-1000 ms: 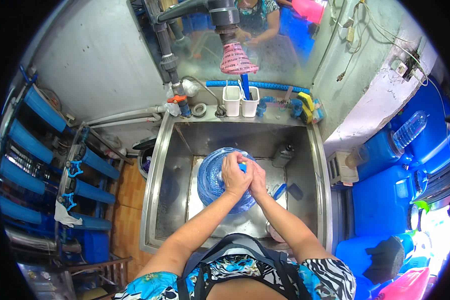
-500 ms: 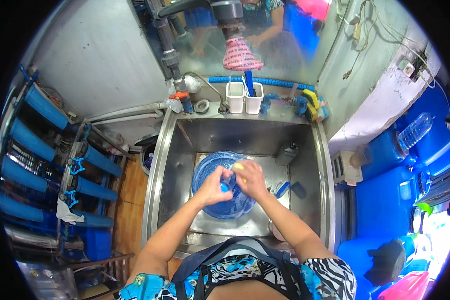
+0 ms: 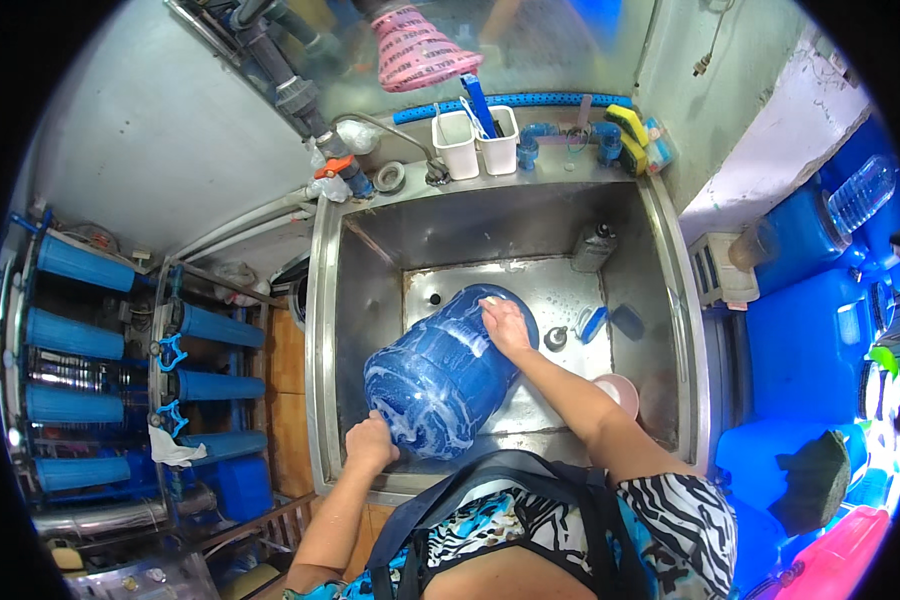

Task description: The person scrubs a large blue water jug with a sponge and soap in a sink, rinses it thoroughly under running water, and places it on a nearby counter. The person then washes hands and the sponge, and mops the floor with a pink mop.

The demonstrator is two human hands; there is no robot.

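A large blue water jug point(image 3: 440, 375), streaked with white soap foam, lies tilted on its side in a deep steel sink point(image 3: 322, 330). My left hand point(image 3: 370, 443) grips the jug's lower end near the sink's front edge. My right hand point(image 3: 505, 325) presses on the jug's upper side, with something pale, perhaps a sponge, under the fingers.
A blue brush point(image 3: 592, 322), a dark sponge point(image 3: 627, 320) and a pink bowl point(image 3: 618, 392) lie in the sink's right part. Two white cups point(image 3: 478, 142) and a faucet point(image 3: 410, 150) stand behind it. Blue filter housings point(image 3: 75, 330) line the left; blue containers point(image 3: 805, 350) crowd the right.
The jug stood upright with both hands at its top; now it is tipped onto its side. My left hand has dropped to its lower end, my right hand stays on its upper side.
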